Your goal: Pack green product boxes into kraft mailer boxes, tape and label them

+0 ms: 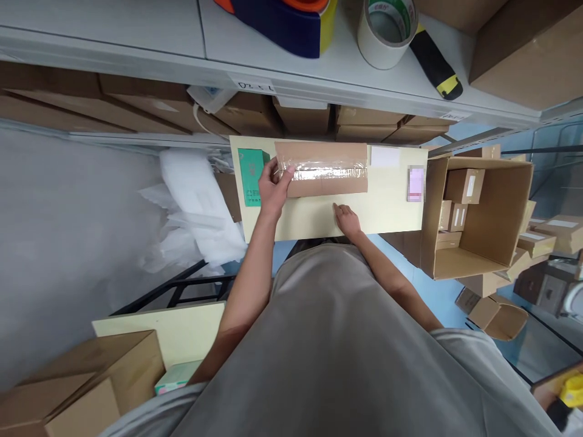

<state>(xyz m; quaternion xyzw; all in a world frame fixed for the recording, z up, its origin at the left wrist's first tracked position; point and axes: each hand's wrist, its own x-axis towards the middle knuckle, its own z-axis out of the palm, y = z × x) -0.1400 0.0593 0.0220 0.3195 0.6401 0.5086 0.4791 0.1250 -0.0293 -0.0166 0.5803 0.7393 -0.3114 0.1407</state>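
A long brown cardboard box (325, 182) with clear shiny tape along its middle seam lies on the pale yellow board (310, 221). My left hand (274, 187) grips the box's left end, thumb on top and fingers around the edge. Just left of it stands a green box (252, 179). My right hand (347, 220) rests on the board in front of the cardboard box, apart from it, with its index finger stretched out and holding nothing. White paper (385, 156) and a small pink-and-white item (415, 184) lie to the right.
Above, a grey shelf (136, 45) bears a blue tape dispenser (286, 27), a tape roll (385, 36) and a black-and-yellow cutter (435, 64). An open carton (489, 243) with small boxes stands right. White foam wrap (195, 200) lies left. Another carton (91, 376) sits lower left.
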